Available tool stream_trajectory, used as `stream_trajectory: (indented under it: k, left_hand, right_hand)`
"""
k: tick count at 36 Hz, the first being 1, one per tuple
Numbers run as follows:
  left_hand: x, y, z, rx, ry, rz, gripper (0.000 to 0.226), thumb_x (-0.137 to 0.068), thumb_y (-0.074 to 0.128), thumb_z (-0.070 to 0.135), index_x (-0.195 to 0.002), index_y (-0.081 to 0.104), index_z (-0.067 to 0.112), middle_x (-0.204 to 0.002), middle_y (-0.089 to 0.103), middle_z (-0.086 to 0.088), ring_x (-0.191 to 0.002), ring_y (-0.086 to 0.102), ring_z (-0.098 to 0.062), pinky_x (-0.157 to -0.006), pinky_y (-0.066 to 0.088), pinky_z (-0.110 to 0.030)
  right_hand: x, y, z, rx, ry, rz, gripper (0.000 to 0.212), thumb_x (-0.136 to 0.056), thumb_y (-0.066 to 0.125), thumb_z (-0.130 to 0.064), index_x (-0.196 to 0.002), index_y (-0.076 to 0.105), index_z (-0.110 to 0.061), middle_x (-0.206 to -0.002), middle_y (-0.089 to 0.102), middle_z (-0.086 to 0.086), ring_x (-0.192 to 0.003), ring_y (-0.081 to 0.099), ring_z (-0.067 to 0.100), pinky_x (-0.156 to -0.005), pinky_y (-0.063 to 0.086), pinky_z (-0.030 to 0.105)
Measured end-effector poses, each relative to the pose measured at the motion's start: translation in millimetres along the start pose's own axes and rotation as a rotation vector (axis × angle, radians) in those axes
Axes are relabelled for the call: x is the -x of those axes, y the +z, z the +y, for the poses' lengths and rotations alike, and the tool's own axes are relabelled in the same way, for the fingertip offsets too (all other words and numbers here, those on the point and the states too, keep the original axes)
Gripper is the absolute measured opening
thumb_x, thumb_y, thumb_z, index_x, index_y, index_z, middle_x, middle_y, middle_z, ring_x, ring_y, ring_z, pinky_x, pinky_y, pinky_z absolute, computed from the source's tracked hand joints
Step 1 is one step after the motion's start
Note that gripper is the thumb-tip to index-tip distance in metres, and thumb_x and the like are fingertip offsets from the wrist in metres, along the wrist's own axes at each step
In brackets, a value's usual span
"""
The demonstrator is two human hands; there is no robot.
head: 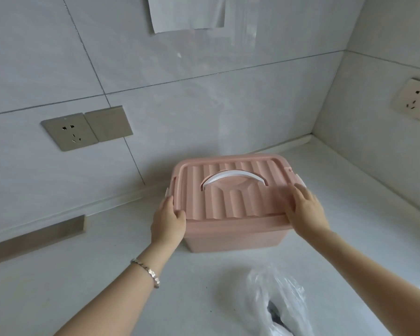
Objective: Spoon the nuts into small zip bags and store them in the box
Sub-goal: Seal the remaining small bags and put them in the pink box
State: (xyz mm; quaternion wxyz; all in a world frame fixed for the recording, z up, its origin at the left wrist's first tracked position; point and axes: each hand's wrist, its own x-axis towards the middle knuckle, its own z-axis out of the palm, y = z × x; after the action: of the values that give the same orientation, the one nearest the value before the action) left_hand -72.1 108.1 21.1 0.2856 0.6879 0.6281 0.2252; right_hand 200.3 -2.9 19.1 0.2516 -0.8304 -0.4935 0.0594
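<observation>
A pink plastic box (230,232) stands on the pale counter near the wall corner. Its ribbed pink lid (238,197) lies on top, with a white handle (233,178) folded flat and white side latches. My left hand (167,223) grips the lid's front left corner, thumb on top and fingers curled round the edge. On the lid's front right part rests my right hand (306,209), blurred, its fingers spread over the edge. A crumpled clear plastic bag (277,304) with something dark inside lies on the counter in front of the box. No nuts or spoon show.
The grey-white counter (107,275) runs to tiled walls behind and to the right. Wall sockets sit at the left (69,132) and on the right wall (414,99). A metal strip (34,238) lies along the wall base at left. A sheet of paper (187,13) hangs above.
</observation>
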Motion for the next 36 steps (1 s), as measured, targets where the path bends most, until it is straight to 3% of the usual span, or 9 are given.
stream_trajectory:
  k: [6,13,15,18,23,27,30,34,36]
  left_hand:
    - [-17,-1,6,-0.092,0.008,-0.015,0.044,-0.094,0.035,0.016,-0.138,0.04,0.013,-0.147,0.038,-0.004,-0.126,0.045,-0.029,-0.097,0.038,-0.035]
    - [-18,4,0,0.145,-0.114,-0.026,0.039,-0.093,0.041,0.023,-0.132,0.042,0.024,-0.104,0.06,-0.002,-0.084,0.055,-0.024,-0.074,0.041,-0.031]
    - [-15,7,1,0.263,-0.147,0.005,0.038,-0.094,0.041,0.02,-0.131,0.042,0.024,-0.08,0.053,0.01,-0.07,0.05,-0.017,-0.066,0.036,-0.028]
    - [-9,8,4,0.389,-0.193,0.105,0.043,-0.092,0.048,0.019,-0.133,0.039,0.023,-0.08,0.052,0.012,-0.068,0.051,-0.012,-0.063,0.037,-0.027]
    - [-3,11,3,0.394,-0.174,0.27,0.053,-0.086,0.06,0.016,-0.136,0.042,0.01,-0.124,0.059,-0.01,-0.106,0.058,-0.027,-0.086,0.037,-0.025]
    - [0,11,6,0.261,-0.112,0.348,0.023,-0.085,0.06,0.011,-0.104,0.061,-0.003,-0.077,0.066,-0.014,-0.081,0.058,-0.036,-0.067,0.034,-0.025]
    - [0,8,7,0.172,-0.064,0.355,0.024,-0.086,0.058,0.01,-0.106,0.063,-0.001,-0.079,0.066,-0.018,-0.08,0.059,-0.036,-0.067,0.034,-0.026]
    - [-3,11,3,0.047,0.054,0.387,0.018,-0.085,0.049,0.016,-0.077,0.061,0.005,-0.064,0.058,-0.021,-0.06,0.046,-0.037,-0.057,0.036,-0.031]
    - [-5,14,2,0.011,0.057,0.408,0.015,-0.085,0.051,0.012,-0.078,0.062,0.005,-0.071,0.064,-0.022,-0.058,0.042,-0.035,-0.056,0.038,-0.031]
  right_hand:
    - [-27,1,0,-0.033,0.056,-0.1,0.048,-0.098,0.031,-0.016,-0.145,0.025,-0.018,-0.155,0.018,-0.006,-0.142,0.016,0.015,-0.108,0.023,0.028]
    - [-37,8,5,-0.149,0.219,0.035,0.04,-0.094,0.039,-0.013,-0.133,0.046,-0.011,-0.141,0.039,0.011,-0.128,0.037,0.031,-0.105,0.031,0.037]
    - [-36,11,7,-0.201,0.404,0.069,0.047,-0.093,0.044,-0.027,-0.136,0.039,-0.009,-0.141,0.036,0.016,-0.13,0.03,0.034,-0.107,0.026,0.041]
    - [-36,9,8,-0.356,0.694,-0.001,0.06,-0.088,0.05,-0.044,-0.127,0.038,0.0,-0.121,0.048,0.02,-0.116,0.044,0.037,-0.091,0.039,0.042]
    - [-29,12,8,-0.341,0.528,0.16,0.033,-0.087,0.053,-0.033,-0.068,0.045,-0.007,-0.061,0.047,0.005,-0.065,0.045,0.03,-0.051,0.031,0.031]
    - [-25,10,5,-0.317,0.469,0.245,0.029,-0.086,0.053,-0.025,-0.064,0.047,-0.007,-0.056,0.046,0.007,-0.06,0.041,0.03,-0.05,0.03,0.032]
    - [-25,10,4,-0.264,0.423,0.256,0.027,-0.088,0.051,-0.023,-0.068,0.053,-0.005,-0.059,0.05,0.01,-0.065,0.045,0.034,-0.054,0.033,0.032]
    - [-25,13,7,-0.158,0.309,0.259,0.026,-0.088,0.049,-0.015,-0.063,0.049,-0.011,-0.064,0.049,0.013,-0.066,0.042,0.033,-0.052,0.025,0.031]
    - [-24,13,6,-0.178,0.323,0.256,0.021,-0.089,0.049,-0.017,-0.072,0.062,-0.014,-0.071,0.056,0.015,-0.071,0.045,0.034,-0.055,0.029,0.03]
